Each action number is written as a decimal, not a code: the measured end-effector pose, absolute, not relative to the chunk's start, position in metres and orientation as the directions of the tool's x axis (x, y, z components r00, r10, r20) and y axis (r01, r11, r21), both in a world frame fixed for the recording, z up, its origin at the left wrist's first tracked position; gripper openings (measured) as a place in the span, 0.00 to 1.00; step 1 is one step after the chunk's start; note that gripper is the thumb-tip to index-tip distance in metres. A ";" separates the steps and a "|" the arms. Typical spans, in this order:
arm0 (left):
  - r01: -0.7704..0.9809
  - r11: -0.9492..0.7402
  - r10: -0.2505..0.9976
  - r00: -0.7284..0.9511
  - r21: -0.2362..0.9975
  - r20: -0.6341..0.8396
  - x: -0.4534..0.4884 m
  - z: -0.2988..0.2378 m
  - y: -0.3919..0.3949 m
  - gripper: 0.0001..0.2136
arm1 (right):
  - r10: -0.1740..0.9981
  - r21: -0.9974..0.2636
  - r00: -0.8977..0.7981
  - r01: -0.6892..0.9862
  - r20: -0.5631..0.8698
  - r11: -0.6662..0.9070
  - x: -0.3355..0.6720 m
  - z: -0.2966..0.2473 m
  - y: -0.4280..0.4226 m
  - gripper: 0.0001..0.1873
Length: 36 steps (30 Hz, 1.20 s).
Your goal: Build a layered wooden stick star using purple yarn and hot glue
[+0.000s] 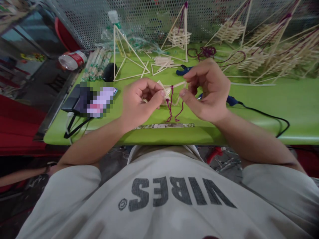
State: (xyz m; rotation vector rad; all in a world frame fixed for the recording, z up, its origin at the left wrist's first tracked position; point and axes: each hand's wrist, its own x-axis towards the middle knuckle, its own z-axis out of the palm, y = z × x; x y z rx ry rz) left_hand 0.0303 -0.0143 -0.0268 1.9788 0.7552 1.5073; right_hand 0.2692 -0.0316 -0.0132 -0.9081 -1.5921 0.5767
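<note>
My left hand (pixel 139 103) and my right hand (pixel 208 89) are raised over the green table (pixel 274 99), both pinched on a small bundle of thin wooden sticks (pixel 171 88). A dark red yarn (pixel 171 106) is wrapped round the sticks, and its two loose ends hang down between my hands. My left thumb and fingers close on the bundle's left end. My right thumb and forefinger grip its right end, near the yarn.
Several stick pyramids (pixel 124 56) and stacked stick frames (pixel 179 35) stand along the back by a mesh wall. Loose sticks (pixel 161 61), a yarn pile (pixel 205 51), blue clip (pixel 183 69), cabled blue tool (pixel 231 100), phone (pixel 99 99), black mouse (pixel 109 72) and bottle (pixel 72 59) lie around.
</note>
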 end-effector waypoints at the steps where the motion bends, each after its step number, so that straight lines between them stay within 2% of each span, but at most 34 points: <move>1: 0.112 -0.727 0.683 0.210 0.677 0.699 0.031 -0.028 -0.014 0.17 | 0.771 -0.743 -0.052 0.230 0.635 0.628 0.269 -0.015 -0.029 0.20; 4: 0.126 -0.802 0.598 0.189 0.584 0.779 0.034 -0.029 -0.013 0.14 | 0.709 -0.691 -0.131 0.158 0.693 0.705 0.270 -0.020 -0.019 0.21; 12: 0.214 -0.875 0.473 0.194 0.433 0.859 0.034 -0.024 -0.019 0.05 | 0.768 -0.779 -0.218 0.055 0.602 0.625 0.265 -0.024 -0.016 0.20; 17: 0.254 -0.901 0.408 0.216 0.352 0.887 0.033 -0.024 -0.017 0.03 | 0.782 -0.801 -0.223 0.009 0.582 0.599 0.263 -0.023 -0.017 0.19; 25: 0.249 -0.918 0.363 0.221 0.308 0.905 0.034 -0.024 -0.015 0.03 | 0.795 -0.824 -0.247 -0.027 0.554 0.566 0.261 -0.021 -0.018 0.21; 36: 0.241 -0.911 0.386 0.207 0.336 0.899 0.034 -0.024 -0.017 0.03 | 0.809 -0.832 -0.245 0.017 0.534 0.555 0.259 -0.022 -0.020 0.18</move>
